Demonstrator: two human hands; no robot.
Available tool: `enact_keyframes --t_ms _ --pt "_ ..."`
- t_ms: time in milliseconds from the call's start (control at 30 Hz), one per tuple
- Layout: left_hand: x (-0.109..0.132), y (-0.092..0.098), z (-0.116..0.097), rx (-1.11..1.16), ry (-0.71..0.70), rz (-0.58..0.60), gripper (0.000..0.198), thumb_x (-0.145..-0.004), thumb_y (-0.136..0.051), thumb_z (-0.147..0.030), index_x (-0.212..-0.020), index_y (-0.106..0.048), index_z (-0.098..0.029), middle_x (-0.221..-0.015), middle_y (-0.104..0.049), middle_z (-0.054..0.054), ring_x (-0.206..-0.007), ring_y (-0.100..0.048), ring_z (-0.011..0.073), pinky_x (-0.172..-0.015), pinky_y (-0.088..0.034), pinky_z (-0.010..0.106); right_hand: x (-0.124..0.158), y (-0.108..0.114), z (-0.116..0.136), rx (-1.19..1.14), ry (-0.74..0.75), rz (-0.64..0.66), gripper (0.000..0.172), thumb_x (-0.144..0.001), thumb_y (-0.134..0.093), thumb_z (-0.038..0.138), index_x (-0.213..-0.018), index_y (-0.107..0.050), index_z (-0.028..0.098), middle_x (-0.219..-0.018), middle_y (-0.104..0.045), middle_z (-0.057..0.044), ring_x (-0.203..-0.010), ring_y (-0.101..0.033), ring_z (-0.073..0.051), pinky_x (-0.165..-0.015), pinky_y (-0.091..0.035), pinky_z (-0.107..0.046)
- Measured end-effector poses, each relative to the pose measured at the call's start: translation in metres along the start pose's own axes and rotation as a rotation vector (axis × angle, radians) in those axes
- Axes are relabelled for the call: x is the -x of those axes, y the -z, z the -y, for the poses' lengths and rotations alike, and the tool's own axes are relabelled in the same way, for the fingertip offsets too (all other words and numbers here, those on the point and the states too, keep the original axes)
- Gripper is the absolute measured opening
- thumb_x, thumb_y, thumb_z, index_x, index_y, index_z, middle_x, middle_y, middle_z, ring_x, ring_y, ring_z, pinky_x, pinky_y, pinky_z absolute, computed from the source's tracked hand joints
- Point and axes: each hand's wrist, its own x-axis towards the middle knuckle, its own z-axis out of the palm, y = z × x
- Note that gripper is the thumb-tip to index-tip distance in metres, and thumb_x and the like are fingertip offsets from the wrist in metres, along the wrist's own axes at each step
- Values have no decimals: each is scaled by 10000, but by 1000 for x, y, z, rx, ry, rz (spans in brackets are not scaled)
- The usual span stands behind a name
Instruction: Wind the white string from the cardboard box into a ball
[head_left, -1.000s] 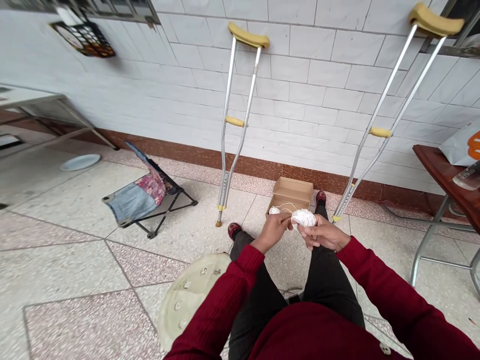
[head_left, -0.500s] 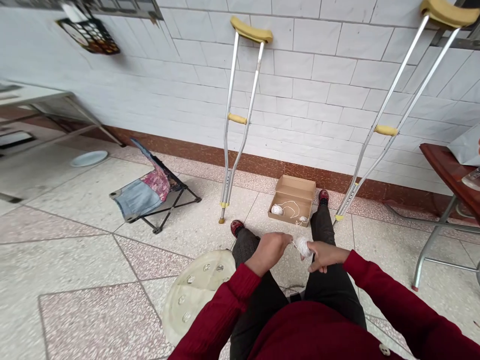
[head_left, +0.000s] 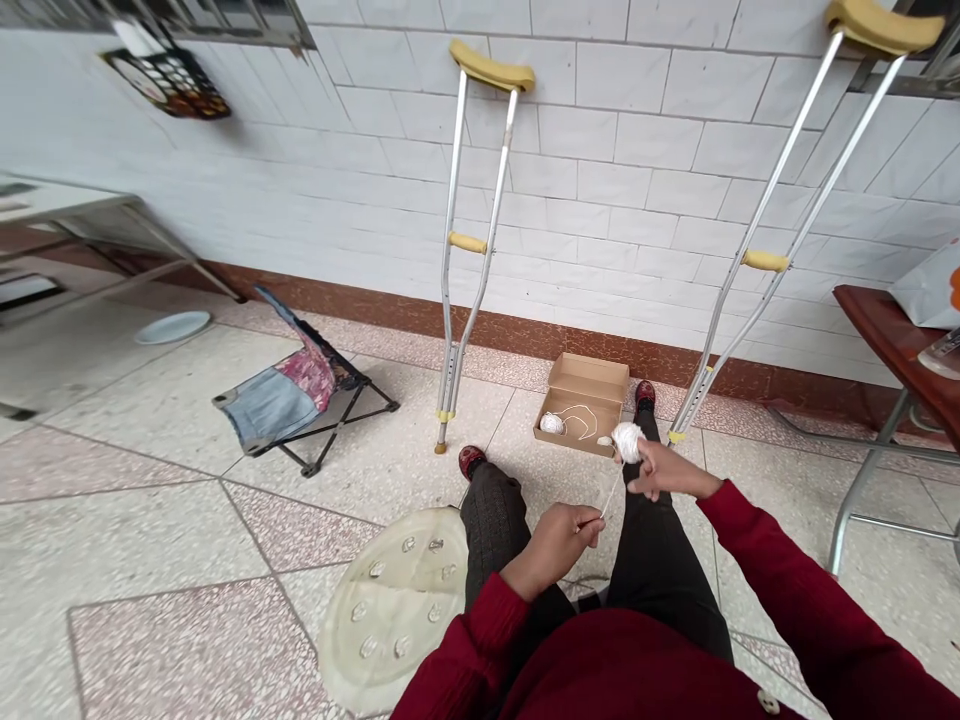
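My right hand (head_left: 660, 470) is closed round a ball of white yarn (head_left: 628, 441), raised above my right leg. A taut strand of yarn (head_left: 613, 490) runs down from the ball to my left hand (head_left: 564, 541), which pinches it between thumb and fingers over my lap. Beyond my hands an open cardboard box (head_left: 589, 372) lies on the floor between my feet. Inside it are another white yarn ball (head_left: 552, 423) on the left and a loose curl of yarn. A smaller white bit of yarn in the box sits partly behind the held ball.
Two crutches, a left one (head_left: 467, 243) and a right one (head_left: 765, 260), lean on the tiled wall. A low folding chair (head_left: 274, 400) stands to the left. A round pale lid-like disc (head_left: 345, 640) lies by my left leg. A red-brown table (head_left: 862, 310) is at the right.
My right hand has moved up and to the right with the yarn ball. My left hand has come down and slightly right, so a longer strand now stretches between them.
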Motion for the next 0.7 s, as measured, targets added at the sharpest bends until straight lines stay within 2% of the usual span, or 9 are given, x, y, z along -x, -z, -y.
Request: enact_keyframes --t_ms 67,100,167,233,333,433,600,667,700 --pt "2 13 0 -116 -38 -43 338 -934 -466 -269 -633 -582 -170 -614 -578 -16 -641 -547 134 -661 -370 219 -1 -18 -23 170 -156 49 496 -650 -760 138 -1074 -503 141 -519 -508 101 -415 -530 -93 -366 -416 -160" --pt "2 21 0 -161 -64 -72 333 -937 -467 -272 -641 -582 -174 -620 -579 -12 -657 -550 142 -704 -380 234 1 -29 -32 159 -184 172 482 -643 -765 140 -1054 -514 146 -511 -512 102 -415 -540 -96 -372 -424 -161" --pt "-2 35 0 -190 -111 -113 339 -946 -458 -283 -648 -583 -179 -607 -568 -13 -651 -541 147 -798 -391 268 11 -48 -39 -1 -171 444 493 -640 -790 182 -1056 -526 157 -553 -552 84 -447 -572 -102 -419 -464 -181" --pt "-7 39 0 -110 -131 -120 365 -954 -443 -301 -639 -582 -178 -599 -562 -14 -633 -533 141 -828 -397 278 23 -55 -31 -239 -66 570 534 -635 -816 234 -1082 -530 169 -707 -613 38 -486 -591 -94 -457 -481 -196" --pt "-11 25 -3 142 -96 -91 399 -961 -418 -344 -656 -604 -167 -655 -605 -1 -657 -559 139 -723 -416 238 34 -43 -5 -514 134 518 574 -629 -831 313 -1097 -536 159 -898 -610 -20 -490 -569 -74 -444 -457 -202" --pt "-8 -2 -5 273 -20 -45 417 -952 -422 -361 -640 -610 -157 -667 -632 5 -660 -569 138 -669 -408 222 28 -17 10 -556 240 329 611 -662 -808 360 -1157 -507 165 -920 -608 -33 -510 -556 -80 -454 -459 -216" --pt "11 -18 1 190 66 27 392 -921 -433 -288 -574 -565 -161 -592 -583 -14 -613 -531 121 -633 -376 208 2 -15 -27 -92 -27 37 552 -665 -786 278 -1115 -496 146 -635 -578 51 -476 -545 -99 -457 -470 -211" --pt "16 -9 4 88 76 15 366 -905 -447 -265 -570 -555 -165 -588 -570 -16 -614 -525 124 -636 -369 212 0 -34 -48 93 -146 109 548 -606 -816 248 -1050 -517 127 -527 -536 81 -424 -526 -102 -399 -419 -179" --pt "17 -2 6 28 72 -9 356 -901 -453 -260 -572 -553 -168 -591 -568 -13 -625 -528 131 -658 -373 219 2 -44 -54 87 -181 240 556 -583 -832 243 -1034 -527 129 -512 -535 86 -422 -535 -104 -397 -418 -172"
